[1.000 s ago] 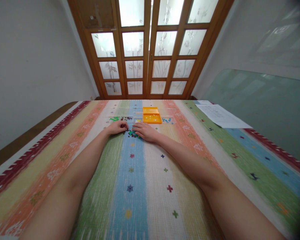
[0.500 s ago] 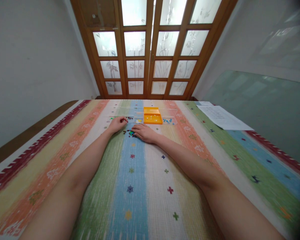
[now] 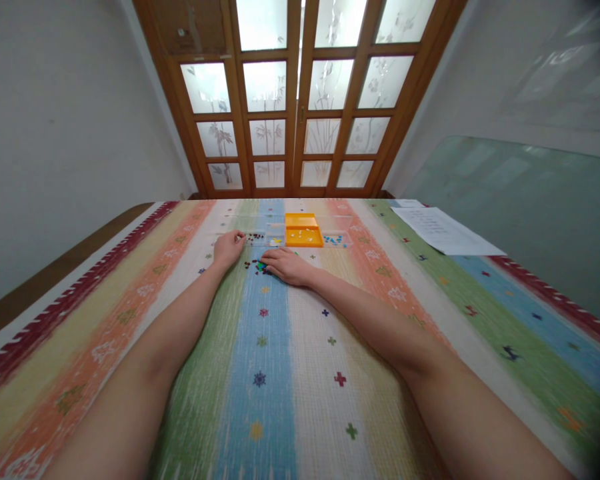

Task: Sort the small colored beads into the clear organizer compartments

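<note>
My left hand [image 3: 229,249] is at the left clear plastic box [image 3: 255,244], thumb and fingertips pinched together at its edge. Whatever is between those fingertips is too small to make out. Dark red little pieces [image 3: 255,237] lie in that box beside the fingers. My right hand [image 3: 289,267] rests palm down on the cloth, fingers stretched out to the left. Its fingertips touch a loose pile of small pieces [image 3: 260,266], dark red, green and blue, and partly cover it.
An open orange box [image 3: 304,244] with pale pieces stands behind my right hand. Right of it a clear box holds blue pieces [image 3: 333,239]; yellow pieces [image 3: 275,241] lie on its left. Printed paper sheets [image 3: 445,230] are at the right on the striped tablecloth [image 3: 265,360].
My left hand has moved left and slightly away from me, from near the pile to the left clear box. My right hand stays at the pile. The view has shifted slightly.
</note>
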Demonstrator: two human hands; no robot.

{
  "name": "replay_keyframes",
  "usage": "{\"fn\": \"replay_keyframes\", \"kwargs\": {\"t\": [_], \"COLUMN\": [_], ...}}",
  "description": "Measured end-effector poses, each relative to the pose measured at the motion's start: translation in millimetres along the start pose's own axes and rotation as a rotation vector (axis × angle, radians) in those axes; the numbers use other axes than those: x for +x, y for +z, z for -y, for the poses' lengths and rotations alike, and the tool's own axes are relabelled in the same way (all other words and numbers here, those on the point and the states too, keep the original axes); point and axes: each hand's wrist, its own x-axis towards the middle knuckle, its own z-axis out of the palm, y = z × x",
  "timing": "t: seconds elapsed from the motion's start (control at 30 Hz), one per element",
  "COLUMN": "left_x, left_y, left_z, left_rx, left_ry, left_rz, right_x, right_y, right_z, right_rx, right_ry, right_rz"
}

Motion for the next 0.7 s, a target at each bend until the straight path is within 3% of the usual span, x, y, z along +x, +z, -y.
{"fn": "replay_keyframes", "kwargs": {"t": [0.37, 0.7], "left_x": [-5, -12], "left_y": [-1.9, -3.8], "left_z": [-9, -16], "left_rx": [0.010, -0.038], "left_ry": [0.008, 0.157], "left_rz": [0.006, 0.115], "right_x": [2, -3], "right_y": [-1, -14], "right_z": [1, -13], "right_rx": [-0.023, -0.047], "right_ry": [-0.005, 0.092], "right_rz": [0.000, -0.113]}}
